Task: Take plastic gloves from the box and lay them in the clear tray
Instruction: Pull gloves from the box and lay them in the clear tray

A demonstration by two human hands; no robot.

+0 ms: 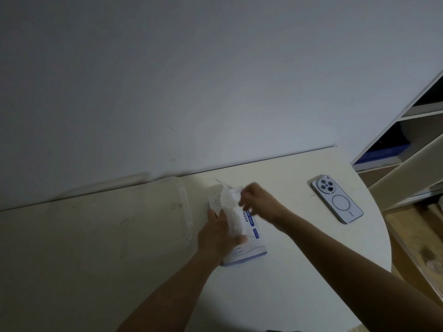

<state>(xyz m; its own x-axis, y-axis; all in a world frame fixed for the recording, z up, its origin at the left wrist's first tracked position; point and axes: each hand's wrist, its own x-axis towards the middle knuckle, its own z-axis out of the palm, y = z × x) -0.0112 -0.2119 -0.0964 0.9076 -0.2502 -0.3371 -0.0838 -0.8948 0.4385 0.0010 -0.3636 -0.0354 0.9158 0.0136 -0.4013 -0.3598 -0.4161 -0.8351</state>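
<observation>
A white and blue glove box (pixel 249 250) lies flat on the table, just right of the clear tray (pixel 184 212). My left hand (pixel 219 233) rests on the box's left side, fingers and thumb curled round it. A thin translucent plastic glove (pixel 230 209) stands up out of the box top. My right hand (pixel 257 202) hovers over the far end of the box, fingers curled at the glove's upper edge; the frame is blurred there, so the pinch itself is unclear.
The pale table (pixel 275 295) has a rounded right edge and meets the wall at the back. A phone (pixel 336 198) lies face down to the right of the box. Shelving (pixel 412 137) stands beyond the table's right end.
</observation>
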